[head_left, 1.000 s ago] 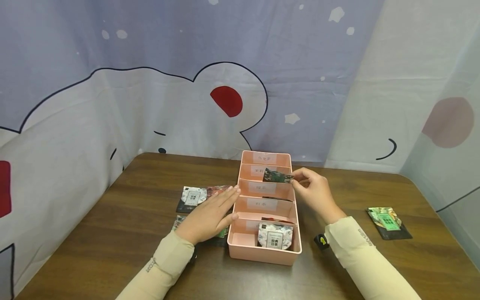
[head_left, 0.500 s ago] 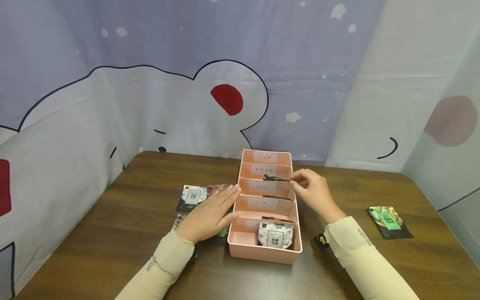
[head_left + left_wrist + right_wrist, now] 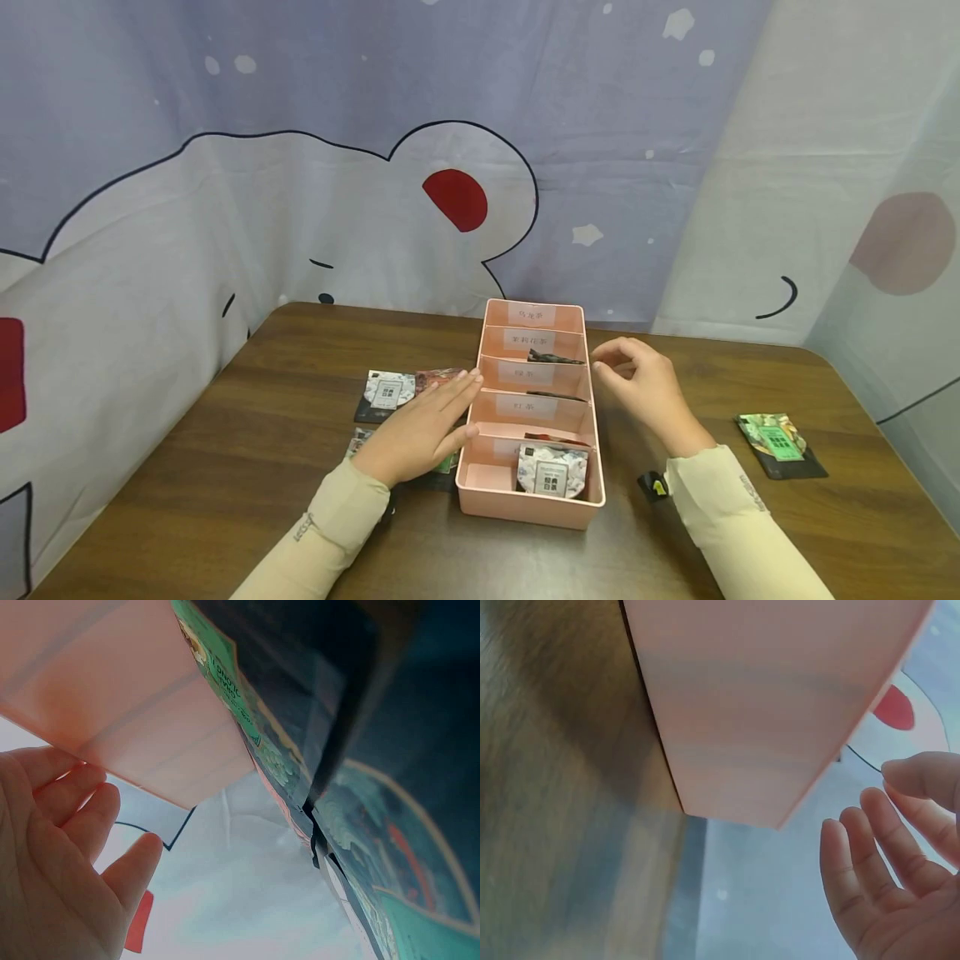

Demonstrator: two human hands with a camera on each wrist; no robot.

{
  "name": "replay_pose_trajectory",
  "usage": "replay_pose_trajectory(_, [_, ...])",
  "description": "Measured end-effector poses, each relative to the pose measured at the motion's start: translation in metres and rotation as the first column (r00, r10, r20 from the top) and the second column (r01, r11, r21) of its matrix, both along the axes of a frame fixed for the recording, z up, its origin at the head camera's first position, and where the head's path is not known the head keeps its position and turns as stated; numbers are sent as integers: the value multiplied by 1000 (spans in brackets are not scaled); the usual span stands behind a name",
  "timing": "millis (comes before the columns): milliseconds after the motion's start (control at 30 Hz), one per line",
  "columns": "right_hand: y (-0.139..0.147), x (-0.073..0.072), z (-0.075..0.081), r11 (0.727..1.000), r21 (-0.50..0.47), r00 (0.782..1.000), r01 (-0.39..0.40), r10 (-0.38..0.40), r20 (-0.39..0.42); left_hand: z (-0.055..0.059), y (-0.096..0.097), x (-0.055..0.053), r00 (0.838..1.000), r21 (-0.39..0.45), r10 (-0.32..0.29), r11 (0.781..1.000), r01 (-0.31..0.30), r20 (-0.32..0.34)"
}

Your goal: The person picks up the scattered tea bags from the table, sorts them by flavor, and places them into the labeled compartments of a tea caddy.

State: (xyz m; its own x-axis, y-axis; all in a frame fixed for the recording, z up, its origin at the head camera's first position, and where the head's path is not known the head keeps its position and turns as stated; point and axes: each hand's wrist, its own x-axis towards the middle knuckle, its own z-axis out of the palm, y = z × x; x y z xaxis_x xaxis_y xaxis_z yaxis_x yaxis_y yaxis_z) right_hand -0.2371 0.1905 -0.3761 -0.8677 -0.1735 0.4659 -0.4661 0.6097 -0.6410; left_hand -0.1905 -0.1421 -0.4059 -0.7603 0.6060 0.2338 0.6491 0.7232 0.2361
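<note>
Just left of the right fingertips (image 3: pixel 603 372) stands a dark packet (image 3: pixel 553 357).

I have the box (image 3: pixel 525 510) mid-table, long sides running near to far on the table (image 3: pixel 247 467), curtain (image 3: pixel 360 67) behind the far edge. Five compartments (image 3: pixel 486 477) in line; nearest four hold one boxed packet (image 3: pixel 551 471) each, toward the right. Left packets (image 3: pixel 390 392) lie left of the box, some partly under my view of the left hand (image 3: pixel 416 429), which is at the box's left side. Right hand (image 3: pixel 643 382): just right of the box. Right packet (image 3: pixel 780 444): farther right, well apart.
</note>
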Motion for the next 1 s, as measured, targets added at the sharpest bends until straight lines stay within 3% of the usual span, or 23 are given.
replay_pose_trajectory(233, [15, 11, 8, 998, 62, 997, 26, -21, -79, 0, 1, 0, 1000, 4, -4, 1000, 4, 0])
replay_pose_trajectory(467, [39, 19, 12, 984, 147, 988, 101, -81, -134, 0, 1, 0, 1000, 2, 1, 1000, -1, -2])
replay_pose_trajectory(800, [73, 32, 20, 960, 200, 981, 194, -183, -70, 1, 1, 2, 1000, -15, 10, 1000, -10, -1])
replay_pose_trajectory(1000, [89, 34, 20, 953, 222, 977, 208, -214, 3, 2, 1, 2, 1000, -23, 10, 1000, -10, -12])
